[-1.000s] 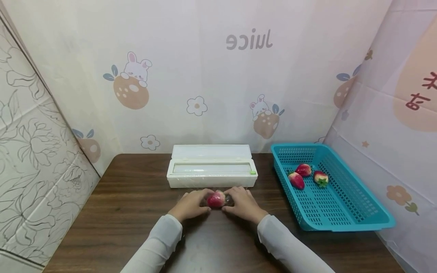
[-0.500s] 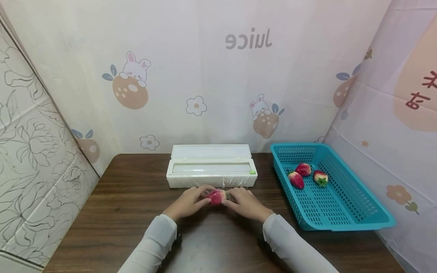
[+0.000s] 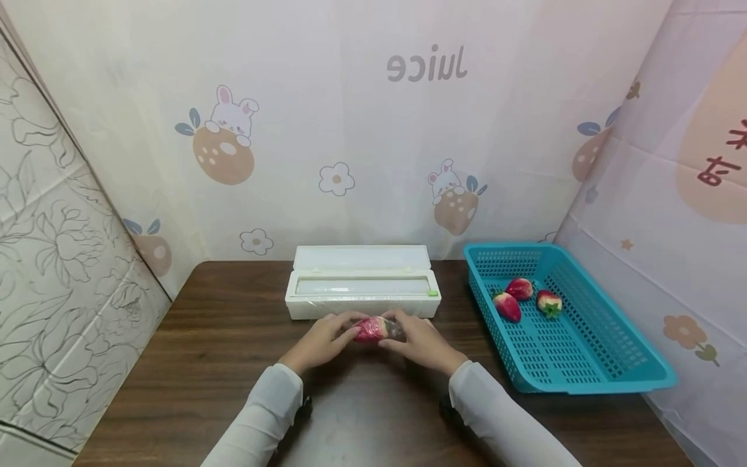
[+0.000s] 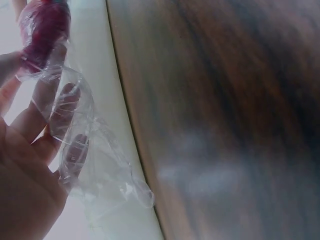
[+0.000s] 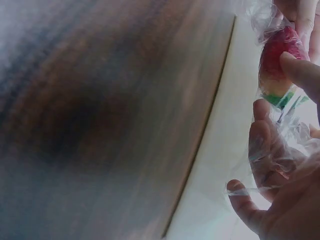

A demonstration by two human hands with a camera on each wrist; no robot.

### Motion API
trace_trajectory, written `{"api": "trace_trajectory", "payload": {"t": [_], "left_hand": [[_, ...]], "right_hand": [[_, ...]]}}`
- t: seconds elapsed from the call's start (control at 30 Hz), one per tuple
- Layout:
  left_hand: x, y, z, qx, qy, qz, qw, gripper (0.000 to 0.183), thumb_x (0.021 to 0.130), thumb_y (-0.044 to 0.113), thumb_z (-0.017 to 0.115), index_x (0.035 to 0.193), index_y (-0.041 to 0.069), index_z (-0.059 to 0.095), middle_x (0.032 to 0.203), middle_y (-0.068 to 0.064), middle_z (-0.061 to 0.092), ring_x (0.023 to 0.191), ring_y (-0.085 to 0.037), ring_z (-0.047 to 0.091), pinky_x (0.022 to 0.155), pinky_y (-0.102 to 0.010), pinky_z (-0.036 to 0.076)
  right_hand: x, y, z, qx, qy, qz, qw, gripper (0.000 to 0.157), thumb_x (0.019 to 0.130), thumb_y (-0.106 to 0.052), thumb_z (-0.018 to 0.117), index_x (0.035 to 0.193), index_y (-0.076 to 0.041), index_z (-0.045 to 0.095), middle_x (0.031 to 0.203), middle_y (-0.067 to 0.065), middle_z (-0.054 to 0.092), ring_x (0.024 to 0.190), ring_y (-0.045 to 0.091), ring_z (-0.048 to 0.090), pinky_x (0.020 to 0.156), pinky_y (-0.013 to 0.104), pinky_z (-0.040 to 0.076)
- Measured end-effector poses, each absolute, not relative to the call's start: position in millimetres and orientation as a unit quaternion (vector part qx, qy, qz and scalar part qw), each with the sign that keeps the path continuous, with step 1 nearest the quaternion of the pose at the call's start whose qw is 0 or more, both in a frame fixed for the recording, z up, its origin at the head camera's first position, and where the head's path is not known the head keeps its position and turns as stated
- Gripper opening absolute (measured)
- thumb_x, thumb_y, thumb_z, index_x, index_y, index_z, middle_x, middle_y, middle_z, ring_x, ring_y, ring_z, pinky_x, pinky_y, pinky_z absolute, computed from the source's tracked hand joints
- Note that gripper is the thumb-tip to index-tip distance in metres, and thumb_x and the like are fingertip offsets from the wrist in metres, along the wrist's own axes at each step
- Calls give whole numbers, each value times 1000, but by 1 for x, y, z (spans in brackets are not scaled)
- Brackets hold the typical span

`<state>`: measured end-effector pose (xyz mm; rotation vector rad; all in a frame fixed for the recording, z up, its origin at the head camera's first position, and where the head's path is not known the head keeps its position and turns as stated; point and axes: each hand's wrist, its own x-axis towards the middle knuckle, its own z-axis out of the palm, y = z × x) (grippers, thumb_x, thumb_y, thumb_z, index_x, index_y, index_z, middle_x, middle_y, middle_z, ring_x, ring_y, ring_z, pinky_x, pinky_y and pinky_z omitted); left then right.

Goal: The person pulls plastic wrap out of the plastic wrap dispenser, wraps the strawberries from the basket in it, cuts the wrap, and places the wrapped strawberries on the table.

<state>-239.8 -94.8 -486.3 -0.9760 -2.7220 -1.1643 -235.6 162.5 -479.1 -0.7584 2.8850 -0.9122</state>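
A red strawberry (image 3: 371,330) with a pale leafy end is wrapped in clear plastic film, held between both hands in front of the white film box. My left hand (image 3: 321,342) grips its red end with thumb and fingers. On the other side, the thumb and fingers of my right hand (image 3: 425,342) pinch it near the stem end. In the left wrist view loose cling film (image 4: 92,145) trails over the fingers. The right wrist view shows green leaves under the wrap and crumpled film (image 5: 295,137) lying across the right fingers.
Behind the hands stands a white cling film box (image 3: 362,305), its lid up and a roll inside. A blue plastic basket (image 3: 589,350) at the right holds a few strawberries (image 3: 508,307). Both stand on the dark wooden table (image 3: 222,350), against a printed curtain.
The strawberry has come up slightly toward the film box, and more of its stem end shows. Film that stretched near the box's front now lies gathered around the fruit. My hands still hold it.
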Motion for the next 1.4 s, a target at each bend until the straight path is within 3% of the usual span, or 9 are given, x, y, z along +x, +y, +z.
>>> {"api": "trace_trajectory", "payload": {"t": [0.2,0.43,0.57,0.63,0.77,1.0,1.27,1.4], "left_hand": [[-243,-97,-486,-305,-863,-402,-5,60,92,29,76,143,18,49,116,1,67,99,-13,66,85,-35,56],[-247,-94,-484,-309,-870,-380,51,51,87,19,81,134,21,60,126,2,65,105,-14,63,88,-36,54],[-247,-91,-484,-302,-875,-368,86,48,85,19,83,129,19,64,123,2,68,99,-14,63,87,-38,53],[-248,-90,-485,-295,-878,-364,100,45,85,20,83,127,19,66,119,2,70,91,-13,63,82,-37,54],[-248,-89,-482,-285,-876,-372,111,41,86,23,81,126,20,69,115,3,72,90,-10,65,82,-34,54],[-246,-92,-470,-257,-875,-398,95,37,87,29,80,123,24,72,93,9,72,74,-7,61,70,-29,54],[-251,-91,-454,-271,-859,-414,134,37,89,24,78,125,21,71,90,7,68,75,-8,60,67,-28,54],[-255,-91,-449,-268,-858,-411,149,35,88,25,79,121,17,73,98,3,66,82,-13,61,71,-31,54]], "right_hand": [[-236,161,-476,-218,922,-319,25,48,95,-47,67,132,-18,56,118,-1,61,101,16,58,94,44,51],[-240,158,-476,-211,925,-315,-2,42,97,-45,64,125,-14,65,108,-1,61,97,15,56,91,43,51],[-243,156,-475,-230,922,-311,-16,40,96,-44,66,123,-15,67,104,-4,62,99,16,54,89,43,48],[-244,157,-476,-241,919,-312,-14,40,94,-39,71,125,-14,65,108,-3,62,104,17,53,91,43,47],[-244,158,-475,-240,917,-319,-14,41,91,-30,76,128,-14,64,115,-1,62,109,17,55,95,42,49],[-245,161,-464,-233,911,-338,-22,30,95,-33,71,121,-19,70,96,-8,60,86,10,56,77,33,51],[-247,161,-457,-229,906,-339,-109,29,93,-35,73,113,-14,73,98,-4,61,91,14,51,77,35,49],[-250,161,-456,-230,902,-342,-130,26,95,-33,71,109,-11,73,104,0,62,98,19,51,82,40,48]]}}
